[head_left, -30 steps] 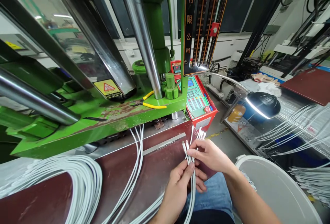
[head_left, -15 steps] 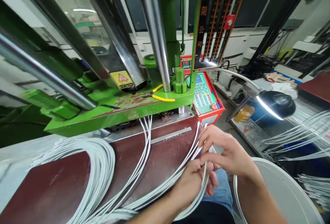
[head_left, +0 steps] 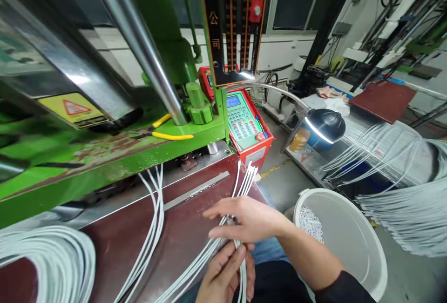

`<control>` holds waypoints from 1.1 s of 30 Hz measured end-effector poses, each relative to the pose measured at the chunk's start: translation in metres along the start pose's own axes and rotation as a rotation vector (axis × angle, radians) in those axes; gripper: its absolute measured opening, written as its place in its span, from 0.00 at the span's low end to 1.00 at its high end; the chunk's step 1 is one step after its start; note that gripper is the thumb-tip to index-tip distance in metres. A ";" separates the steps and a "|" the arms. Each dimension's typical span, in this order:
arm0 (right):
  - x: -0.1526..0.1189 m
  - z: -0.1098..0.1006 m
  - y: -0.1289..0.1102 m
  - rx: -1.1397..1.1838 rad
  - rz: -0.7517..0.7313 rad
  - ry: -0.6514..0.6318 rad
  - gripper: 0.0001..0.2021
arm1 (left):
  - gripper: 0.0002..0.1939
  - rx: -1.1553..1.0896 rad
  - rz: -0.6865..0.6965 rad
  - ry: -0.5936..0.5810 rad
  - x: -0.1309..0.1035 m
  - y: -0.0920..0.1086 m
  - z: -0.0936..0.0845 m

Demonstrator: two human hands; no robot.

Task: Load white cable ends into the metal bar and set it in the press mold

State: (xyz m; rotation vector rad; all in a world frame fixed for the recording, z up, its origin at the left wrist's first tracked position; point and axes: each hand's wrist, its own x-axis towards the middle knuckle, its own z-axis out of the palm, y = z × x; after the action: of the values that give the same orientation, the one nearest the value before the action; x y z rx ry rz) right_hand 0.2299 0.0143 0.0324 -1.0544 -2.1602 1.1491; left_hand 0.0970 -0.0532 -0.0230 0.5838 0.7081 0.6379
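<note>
My left hand (head_left: 225, 270) is closed around a small bundle of white cables (head_left: 242, 275) that hangs down below it. Just above, my right hand (head_left: 247, 221) has its fingers stretched out and its thumb apart, over the upper ends of that bundle. Something small and greyish shows between thumb and fingers, too unclear to name. Beneath both hands, a longer row of white cables (head_left: 195, 265) runs across the brown board (head_left: 188, 210), its tips standing up at the board's right edge.
The green press (head_left: 115, 168) stands ahead, with yellow-handled pliers (head_left: 172, 136) on its ledge. Another cable group (head_left: 157, 205) and a large coil (head_left: 70, 261) lie leftward. Right are a red control box (head_left: 244, 121), a white bin (head_left: 349, 242) holding small white pieces, and cables on a bench.
The view has swung right, so the press and coil sit further left. My right hand's fingers have gone from curled to stretched out; my left hand still holds its cables.
</note>
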 end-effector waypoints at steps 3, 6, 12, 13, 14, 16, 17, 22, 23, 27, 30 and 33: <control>0.011 0.006 0.000 -0.091 -0.041 -0.249 0.22 | 0.15 -0.022 0.087 0.070 -0.003 -0.002 -0.008; 0.019 0.010 0.001 -0.067 -0.003 -0.282 0.23 | 0.12 -0.050 0.133 0.149 -0.005 -0.002 -0.015; 0.028 0.004 -0.002 -0.052 -0.020 -0.247 0.21 | 0.11 -0.030 0.083 0.192 -0.006 0.006 -0.018; 0.030 0.003 -0.001 -0.086 -0.021 -0.153 0.19 | 0.11 -0.033 0.071 0.206 -0.007 0.008 -0.017; 0.034 0.003 -0.001 -0.157 -0.019 -0.037 0.18 | 0.12 -0.039 0.064 0.224 -0.007 0.010 -0.016; 0.045 0.003 0.004 -0.393 -0.010 0.171 0.17 | 0.13 -0.050 0.057 0.271 -0.008 0.015 -0.016; 0.051 0.004 0.007 -0.521 -0.004 0.234 0.16 | 0.14 -0.045 0.057 0.296 -0.009 0.017 -0.016; 0.081 0.014 0.035 -0.882 -0.071 0.200 0.19 | 0.18 0.056 0.094 0.374 -0.012 0.026 -0.018; 0.086 0.016 0.040 -0.894 -0.081 0.193 0.17 | 0.19 0.071 0.098 0.380 -0.012 0.027 -0.016; 0.095 0.018 0.055 -0.847 -0.103 0.168 0.15 | 0.15 0.097 0.114 0.416 -0.011 0.031 -0.008; 0.095 0.017 0.057 -0.861 -0.149 0.155 0.14 | 0.14 0.104 0.128 0.439 -0.008 0.031 -0.003; 0.090 0.017 0.053 -0.910 -0.180 0.164 0.13 | 0.14 0.116 0.146 0.452 -0.007 0.032 -0.003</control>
State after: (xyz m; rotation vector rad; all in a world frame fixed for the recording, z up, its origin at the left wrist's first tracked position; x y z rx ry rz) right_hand 0.1861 0.0972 -0.0165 -1.1880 -2.6000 -0.0660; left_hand 0.0804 -0.0362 -0.0007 0.6077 1.1379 0.8821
